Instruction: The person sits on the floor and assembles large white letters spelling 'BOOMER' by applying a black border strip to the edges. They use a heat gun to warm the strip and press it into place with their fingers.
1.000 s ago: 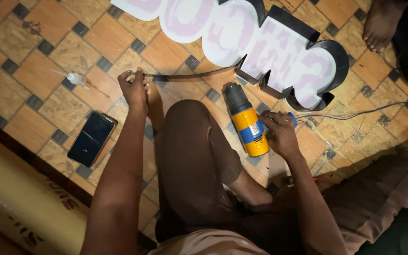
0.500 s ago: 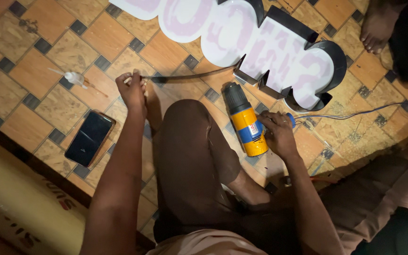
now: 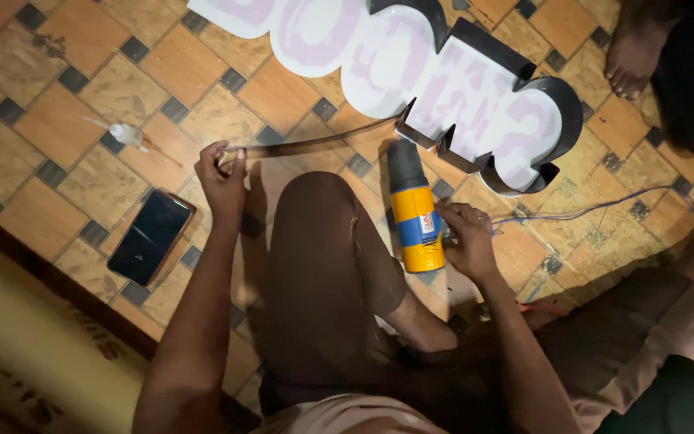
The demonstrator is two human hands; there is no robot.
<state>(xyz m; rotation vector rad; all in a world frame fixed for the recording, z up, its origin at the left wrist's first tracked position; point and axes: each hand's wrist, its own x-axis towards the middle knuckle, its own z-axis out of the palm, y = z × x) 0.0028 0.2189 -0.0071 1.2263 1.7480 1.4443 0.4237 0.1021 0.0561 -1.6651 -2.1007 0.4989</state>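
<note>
1. Left hand [image 3: 222, 173], pinching the end of the dark strip [image 3: 315, 143], has shifted slightly left along the floor; the strip now runs straighter.
2. Right hand [image 3: 466, 239] grips the yellow heat gun [image 3: 414, 215] a little higher than before.

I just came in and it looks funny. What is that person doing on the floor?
A person sits on the tiled floor. The left hand pinches the end of a thin dark strip that runs to a big sign of white letter shapes. The right hand holds a yellow and blue heat gun, its nozzle pointing toward the sign. A dark phone lies nearby.
</note>
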